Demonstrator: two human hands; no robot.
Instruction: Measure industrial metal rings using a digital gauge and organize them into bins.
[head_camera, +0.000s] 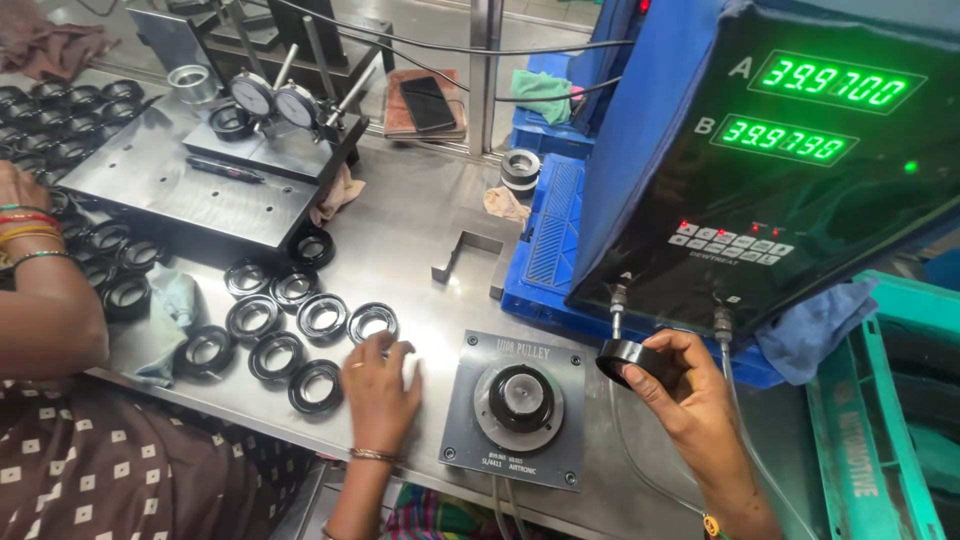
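- My right hand (685, 385) holds a black ring-shaped part (628, 360), fingers curled round its rim, lifted off the counter (420, 240) just right of the gauge fixture (518, 405).
- The part sits in front of the lower edge of the black readout box (760, 170), near the two hose fittings under it.
- My left hand (380, 385) lies flat on the counter, fingers spread and gripping nothing, just left of the fixture.
- Its fingertips touch or nearly touch the nearest of the black rings (372, 322) laid out in loose rows; I cannot tell which.
- The fixture is a grey square plate with a round black plug in the middle, nothing sitting on it.
- The readout box shows two rows of green digits and stands on a blue crate (550, 240).
- At the left edge another person's arm (40, 300) with bangles rests by more rings.
- Behind the rings stands a dark steel block with two dial gauges (272, 100).
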